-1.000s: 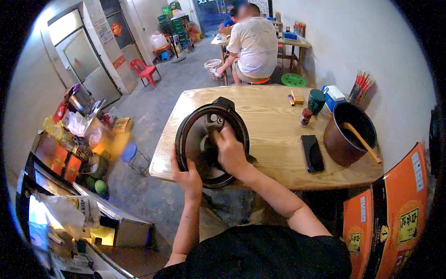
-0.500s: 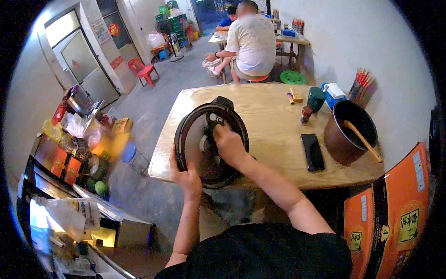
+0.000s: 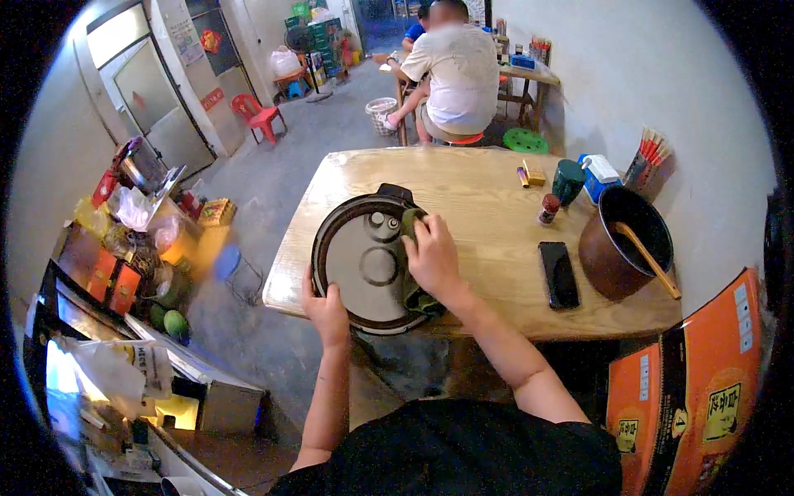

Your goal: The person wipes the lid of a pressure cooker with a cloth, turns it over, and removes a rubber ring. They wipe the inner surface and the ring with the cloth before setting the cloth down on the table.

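A round rice or pressure cooker lid (image 3: pixel 346 263), with a grey metal inner face and a dark rim, stands tilted at the near left of the wooden table. My left hand (image 3: pixel 327 316) grips its lower left rim, thumb on the front. In my right hand (image 3: pixel 432 258) is a bunched dark green cloth (image 3: pixel 411 285), pressed against the right side of the lid. Two small round valve fittings show near the top of the metal face. Whatever lies behind the lid is hidden.
To the right stand a dark inner pot (image 3: pixel 612 260) with a wooden utensil (image 3: pixel 647 256), a phone (image 3: pixel 559 274), a red-capped jar (image 3: pixel 548 209), a green cup (image 3: pixel 568 182) and chopsticks (image 3: pixel 647 157). Orange boxes (image 3: pixel 703 380) sit near right. A person (image 3: pixel 455 78) sits at the far table.
My right hand has moved from the lid's upper middle to its right side with the cloth, baring the metal face. The left hand keeps its hold on the rim.
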`<state>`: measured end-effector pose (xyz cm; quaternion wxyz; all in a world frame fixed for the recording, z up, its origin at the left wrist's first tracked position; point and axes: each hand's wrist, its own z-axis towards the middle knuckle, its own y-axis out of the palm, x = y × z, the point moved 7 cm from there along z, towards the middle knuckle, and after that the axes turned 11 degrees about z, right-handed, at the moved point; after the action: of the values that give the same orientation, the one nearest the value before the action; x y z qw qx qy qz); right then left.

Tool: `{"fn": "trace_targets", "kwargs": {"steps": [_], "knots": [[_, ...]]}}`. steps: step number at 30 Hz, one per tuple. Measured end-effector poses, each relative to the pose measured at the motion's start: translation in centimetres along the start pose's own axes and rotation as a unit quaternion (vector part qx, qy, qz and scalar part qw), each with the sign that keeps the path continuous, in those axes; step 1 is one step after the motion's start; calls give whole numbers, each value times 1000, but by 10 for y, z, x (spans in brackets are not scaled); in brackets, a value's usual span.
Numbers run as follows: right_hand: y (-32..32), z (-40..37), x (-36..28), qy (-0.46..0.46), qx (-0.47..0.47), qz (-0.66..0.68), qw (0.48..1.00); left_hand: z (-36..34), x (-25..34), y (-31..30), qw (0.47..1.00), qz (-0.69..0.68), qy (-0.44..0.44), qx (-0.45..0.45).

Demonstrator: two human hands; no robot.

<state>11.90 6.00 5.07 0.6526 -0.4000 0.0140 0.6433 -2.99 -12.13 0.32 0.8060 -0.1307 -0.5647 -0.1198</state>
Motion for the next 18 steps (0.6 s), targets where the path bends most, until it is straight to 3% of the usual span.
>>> {"fn": "trace_targets", "kwargs": {"steps": [1, 2, 4, 5, 8, 10, 12, 14, 16, 17, 18], "knots": [[-3, 5, -9, -68, 7, -52, 996, 3, 3, 3, 1000, 19, -3, -12], [5, -1, -1, -64, 5, -55, 996, 1, 2, 5, 1000, 19, -6, -15], [48, -9, 18, -48, -151, -221, 962, 2, 2, 7, 998, -59, -16, -9], [53, -20, 28, 22, -215, -196, 956, 4, -1, 7, 998, -65, -16, 0], [40, -29, 19, 58, -303, -161, 937, 5, -12, 6, 997, -66, -37, 6], [35, -28, 27, 62, -296, -110, 947, 6, -9, 8, 998, -56, -20, 1], [24, -17, 36, 132, -209, 82, 966, 5, -2, 7, 997, -63, -37, -6], [27, -12, 33, 122, -221, 82, 964, 7, 1, 9, 996, -71, -47, -13], [14, 0, 26, 122, -102, 75, 984, 6, 1, 9, 998, -36, -43, -17], [14, 13, 4, -28, -44, 24, 998, 4, -1, 4, 998, -31, -47, -9], [22, 13, 9, -27, -46, 25, 998, 3, -2, 5, 999, -17, -44, -15]]}}
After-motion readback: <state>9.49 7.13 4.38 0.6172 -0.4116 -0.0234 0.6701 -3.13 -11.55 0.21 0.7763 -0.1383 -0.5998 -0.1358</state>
